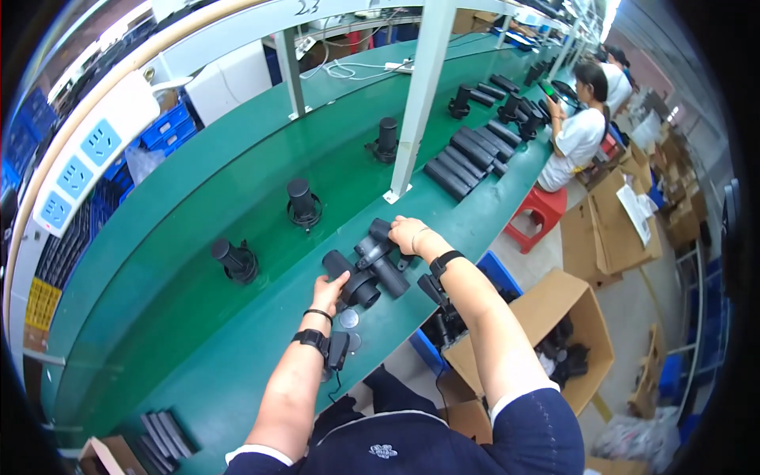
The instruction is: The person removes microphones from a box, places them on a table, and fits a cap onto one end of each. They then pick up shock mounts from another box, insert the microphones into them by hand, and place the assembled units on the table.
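Observation:
On the green conveyor belt [237, 182] in front of me lies a black device made of joined cylindrical tubes [370, 267]. My left hand [328, 291] grips its near end, by the round opening. My right hand [409, 234] rests on its far end, fingers curled over the tube. Both wrists wear black straps with small devices. Two round grey discs [348, 319] lie on the belt beside my left wrist.
Three similar black devices stand upright on the belt [235, 261], [302, 203], [385, 141]. White frame posts [416, 103] rise from the belt. Rows of black tubes [467, 154] lie further along, where a seated person [578, 134] works. Cardboard boxes [554, 324] sit to my right.

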A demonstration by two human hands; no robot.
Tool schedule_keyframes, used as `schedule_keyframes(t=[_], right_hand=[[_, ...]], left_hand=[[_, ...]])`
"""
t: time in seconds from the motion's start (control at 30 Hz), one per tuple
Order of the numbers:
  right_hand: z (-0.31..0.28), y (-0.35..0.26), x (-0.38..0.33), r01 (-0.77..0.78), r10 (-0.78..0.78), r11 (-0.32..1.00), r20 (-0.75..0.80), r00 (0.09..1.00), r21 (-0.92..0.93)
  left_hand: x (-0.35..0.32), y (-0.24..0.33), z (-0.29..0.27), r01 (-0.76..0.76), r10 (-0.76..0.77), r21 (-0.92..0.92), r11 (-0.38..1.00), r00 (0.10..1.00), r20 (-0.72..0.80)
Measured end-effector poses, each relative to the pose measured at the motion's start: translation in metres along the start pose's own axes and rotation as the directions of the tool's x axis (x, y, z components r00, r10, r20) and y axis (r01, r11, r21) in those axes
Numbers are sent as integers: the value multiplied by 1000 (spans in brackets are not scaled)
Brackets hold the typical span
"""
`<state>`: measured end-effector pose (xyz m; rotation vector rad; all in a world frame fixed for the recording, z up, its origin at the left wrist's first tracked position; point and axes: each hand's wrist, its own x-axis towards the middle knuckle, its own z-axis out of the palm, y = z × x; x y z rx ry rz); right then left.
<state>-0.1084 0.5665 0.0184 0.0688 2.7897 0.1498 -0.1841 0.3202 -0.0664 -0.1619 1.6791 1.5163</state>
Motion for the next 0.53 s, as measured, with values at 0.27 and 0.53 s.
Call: schedule_keyframes(t=[0.27, 0.53], right_hand=[[17, -65, -59, 16, 420, 856, -714, 561, 517], [149, -255, -308, -97, 693, -206, 215, 688, 974]], left_hand=[[-8, -9, -10, -205, 213, 220, 954, 977, -14], [23, -42, -55, -268, 254, 147, 952, 961, 104]])
